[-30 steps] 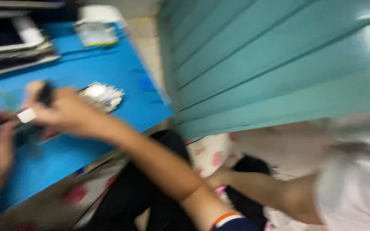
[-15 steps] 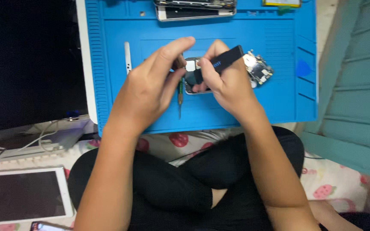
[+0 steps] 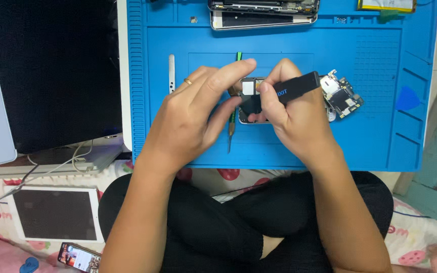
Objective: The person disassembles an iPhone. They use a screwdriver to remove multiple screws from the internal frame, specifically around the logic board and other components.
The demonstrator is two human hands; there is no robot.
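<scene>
My right hand [image 3: 292,114] is closed around a black tool [image 3: 284,92], which lies slanted across my knuckles with its far end pointing up and to the right. My left hand [image 3: 198,114] is curled, its fingertips pinching the edge of a small phone part [image 3: 249,88] that both hands press onto the blue mat [image 3: 370,136]. My fingers hide most of the part; only a pale square on its top shows. The tool's working tip is hidden too.

A thin screwdriver [image 3: 232,129] with a green end pokes out from beneath my left hand, its middle covered. Just right of my right hand lies a circuit board [image 3: 342,96], partly behind my knuckles. A slim metal strip [image 3: 171,73] rests left of my hands, and a blue pick [image 3: 407,99] sits near the mat's right edge.

At the mat's far edge, an opened phone [image 3: 261,12] is cut off by the frame. A dark monitor [image 3: 51,71] stands to the left. Below it, beside my crossed legs, lie a tablet [image 3: 56,215] and a cut-off phone [image 3: 79,258].
</scene>
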